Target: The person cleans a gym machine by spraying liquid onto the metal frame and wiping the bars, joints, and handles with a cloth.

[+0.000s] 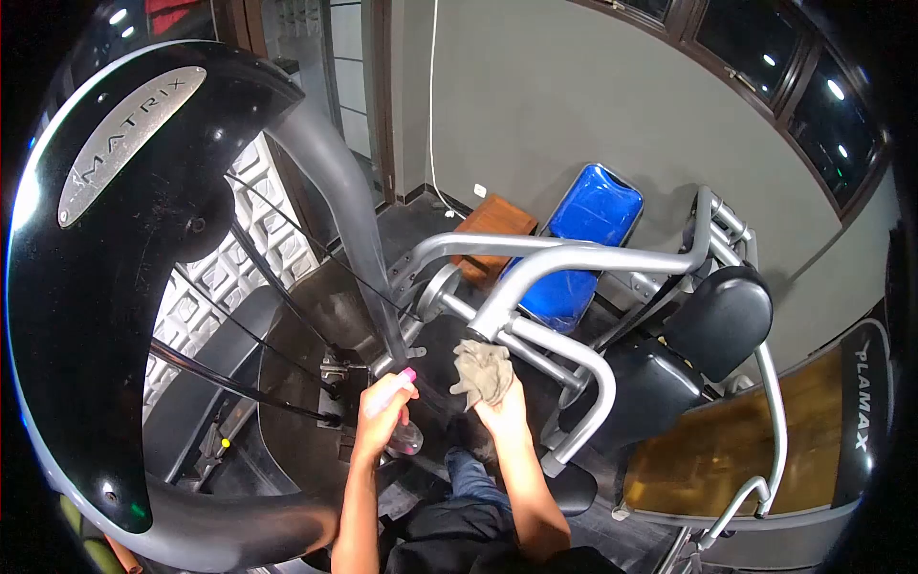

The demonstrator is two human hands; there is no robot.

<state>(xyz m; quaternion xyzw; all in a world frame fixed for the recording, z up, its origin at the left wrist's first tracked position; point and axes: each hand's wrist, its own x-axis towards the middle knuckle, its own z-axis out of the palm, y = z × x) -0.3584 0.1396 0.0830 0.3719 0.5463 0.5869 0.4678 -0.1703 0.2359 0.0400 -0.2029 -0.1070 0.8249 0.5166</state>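
My left hand [384, 400] is closed round the neck of a clear spray bottle [406, 439] with a pink nozzle, held low beside the machine's cables. A crumpled grey-beige cloth [481, 371] sits bunched in my right hand [501, 409], its folds hiding most of my fingers. Just beyond the cloth runs the silver tube frame [574, 256] of a gym machine. To the left stands a large black machine housing [105, 287] marked MATRIX, with a thick grey tube [330, 167] sloping down from it.
Black padded seats [722, 320] are on the right, near a gold-brown PLAMAX panel [736, 459]. A blue padded board [598, 206] and a brown wooden box [492, 225] stand by the grey wall. Taut black cables [287, 287] run close to my left hand.
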